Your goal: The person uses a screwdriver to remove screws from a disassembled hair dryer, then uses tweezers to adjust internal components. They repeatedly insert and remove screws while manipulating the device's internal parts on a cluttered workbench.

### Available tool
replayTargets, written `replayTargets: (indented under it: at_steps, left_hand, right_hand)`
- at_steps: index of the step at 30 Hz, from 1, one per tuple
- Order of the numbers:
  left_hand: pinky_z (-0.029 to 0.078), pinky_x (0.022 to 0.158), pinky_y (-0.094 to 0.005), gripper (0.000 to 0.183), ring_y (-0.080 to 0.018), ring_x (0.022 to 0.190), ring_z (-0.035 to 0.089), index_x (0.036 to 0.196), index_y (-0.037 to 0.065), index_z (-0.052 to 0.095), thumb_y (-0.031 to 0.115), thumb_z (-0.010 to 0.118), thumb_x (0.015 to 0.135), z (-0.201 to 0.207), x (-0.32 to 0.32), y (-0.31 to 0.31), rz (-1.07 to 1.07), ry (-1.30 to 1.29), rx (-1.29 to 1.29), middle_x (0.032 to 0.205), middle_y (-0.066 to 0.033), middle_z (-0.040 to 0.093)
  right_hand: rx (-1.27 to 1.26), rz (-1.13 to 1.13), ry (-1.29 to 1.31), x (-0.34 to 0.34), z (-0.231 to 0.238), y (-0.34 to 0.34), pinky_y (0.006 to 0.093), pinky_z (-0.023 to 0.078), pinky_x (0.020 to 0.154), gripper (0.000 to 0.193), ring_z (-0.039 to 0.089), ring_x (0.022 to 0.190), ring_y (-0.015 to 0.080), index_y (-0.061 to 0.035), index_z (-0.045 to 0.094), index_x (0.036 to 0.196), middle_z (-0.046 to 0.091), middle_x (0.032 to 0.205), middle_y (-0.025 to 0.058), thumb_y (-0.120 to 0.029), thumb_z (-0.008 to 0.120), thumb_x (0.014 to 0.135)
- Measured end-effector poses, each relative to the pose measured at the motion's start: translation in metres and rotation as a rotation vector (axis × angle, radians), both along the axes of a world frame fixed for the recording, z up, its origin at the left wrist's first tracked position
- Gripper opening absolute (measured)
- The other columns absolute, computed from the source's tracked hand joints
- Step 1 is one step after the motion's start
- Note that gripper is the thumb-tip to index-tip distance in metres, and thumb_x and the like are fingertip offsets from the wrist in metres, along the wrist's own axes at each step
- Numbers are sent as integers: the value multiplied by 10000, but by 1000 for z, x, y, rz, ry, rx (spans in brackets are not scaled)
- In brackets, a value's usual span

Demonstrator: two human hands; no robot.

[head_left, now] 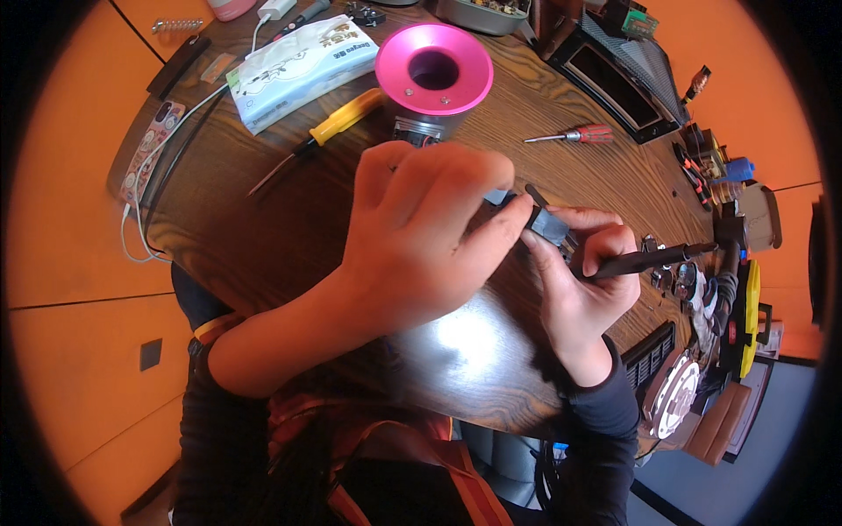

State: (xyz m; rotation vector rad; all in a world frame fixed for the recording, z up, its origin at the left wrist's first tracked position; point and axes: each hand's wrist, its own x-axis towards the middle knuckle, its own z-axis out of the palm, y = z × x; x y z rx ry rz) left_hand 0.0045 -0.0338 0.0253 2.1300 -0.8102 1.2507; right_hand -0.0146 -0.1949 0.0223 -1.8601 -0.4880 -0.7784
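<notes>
Over the middle of the table my left hand [412, 237] is closed, its thumb and fingers pinching one end of a small dark part. My right hand [588, 272] grips the other side of that small dark part [549, 226], a blue-grey block, between thumb and forefinger. Tucked in the same hand is a black pen-like tool [653, 260], its thin end pointing right. My left fingers hide some of the part. Just beyond my left knuckles stands a dark cylindrical device with a pink ring top [465, 66], with metal contacts or wiring low on its near side.
A yellow-handled screwdriver [346, 118] lies left of the device, a red-handled one [588, 133] to its right. Farther left are a tissue pack [303, 74] and a phone [151, 158] with a white cable. Electronic parts and a black-framed panel [614, 83] crowd the right side.
</notes>
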Motion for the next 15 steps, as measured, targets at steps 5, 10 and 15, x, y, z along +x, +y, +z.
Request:
replayTargets:
  at_steps: [5,10,15]
  left_hand:
    - [358,649,-332,121,-169,771,514,722,35,586,90,612,617,0,2,2,-50,-76,62,829,-27,530]
    - [364,667,-332,165,-168,776,514,735,49,582,109,596,581,-2,-1,2,-27,-28,77,825,-24,528]
    - [385,698,-358,195,-197,846,519,770,45,592,122,600,591,1,-7,5,-67,-37,76,877,-46,544]
  right_hand:
    - [12,1,63,-1,0,2,251,452,610,412,609,723,184,-76,352,633,628,786,159,13,754,629]
    - [4,0,120,-2,2,1,246,449,624,411,609,747,177,-80,349,636,627,796,139,24,747,636]
    - [101,-16,227,0,-2,-2,250,453,654,397,618,829,190,-76,358,650,594,773,97,41,738,647]
